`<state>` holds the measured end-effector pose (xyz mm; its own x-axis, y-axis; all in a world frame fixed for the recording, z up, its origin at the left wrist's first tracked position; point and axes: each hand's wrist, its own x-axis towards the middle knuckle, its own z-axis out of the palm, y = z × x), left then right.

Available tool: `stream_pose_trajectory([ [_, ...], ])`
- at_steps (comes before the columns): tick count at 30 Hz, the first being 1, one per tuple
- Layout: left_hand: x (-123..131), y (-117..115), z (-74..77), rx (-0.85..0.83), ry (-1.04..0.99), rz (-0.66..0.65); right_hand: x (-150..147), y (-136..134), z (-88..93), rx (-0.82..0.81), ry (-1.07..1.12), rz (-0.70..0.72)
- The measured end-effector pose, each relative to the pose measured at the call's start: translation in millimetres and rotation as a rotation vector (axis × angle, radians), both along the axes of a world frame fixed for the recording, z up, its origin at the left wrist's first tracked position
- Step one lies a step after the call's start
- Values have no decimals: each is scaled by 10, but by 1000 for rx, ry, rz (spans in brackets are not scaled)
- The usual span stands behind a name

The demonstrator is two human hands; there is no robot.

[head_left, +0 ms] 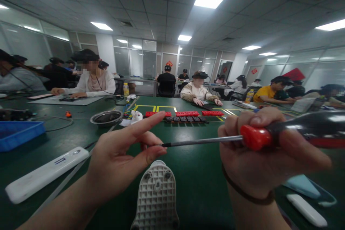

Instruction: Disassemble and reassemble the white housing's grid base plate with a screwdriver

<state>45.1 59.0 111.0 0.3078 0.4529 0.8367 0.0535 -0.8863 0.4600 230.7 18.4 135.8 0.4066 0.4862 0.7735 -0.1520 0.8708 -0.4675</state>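
Observation:
My right hand [250, 151] is wrapped round a screwdriver [256, 137] with a red and black handle, held level with its shaft pointing left. At the dark tip, the thumb and a bent finger of my left hand [121, 151] pinch together, while the index finger stretches out above. Whatever sits between those fingertips is too small to name. Below the shaft, a white plastic part [157, 194] with a ribbed grid lies on the green table [199, 187], touched by neither hand.
A white device [48, 174], a blue tray [21, 134] and a metal bowl [106, 118] are on the left. Red blocks [187, 114] and a dark strip [185, 119] lie ahead. At right are a light blue object [303, 187] and a white one [307, 210]. People sit beyond.

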Motion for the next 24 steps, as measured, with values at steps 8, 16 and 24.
stream_pose_trajectory([
  [8,24,34,-42,71,33,94,-2,257,-17,-154,139,179],
  [16,-9,125,-67,164,92,112,18,389,-58,-272,215,263],
  [24,-22,64,-12,113,121,109,-18,346,-31,-335,326,324],
])
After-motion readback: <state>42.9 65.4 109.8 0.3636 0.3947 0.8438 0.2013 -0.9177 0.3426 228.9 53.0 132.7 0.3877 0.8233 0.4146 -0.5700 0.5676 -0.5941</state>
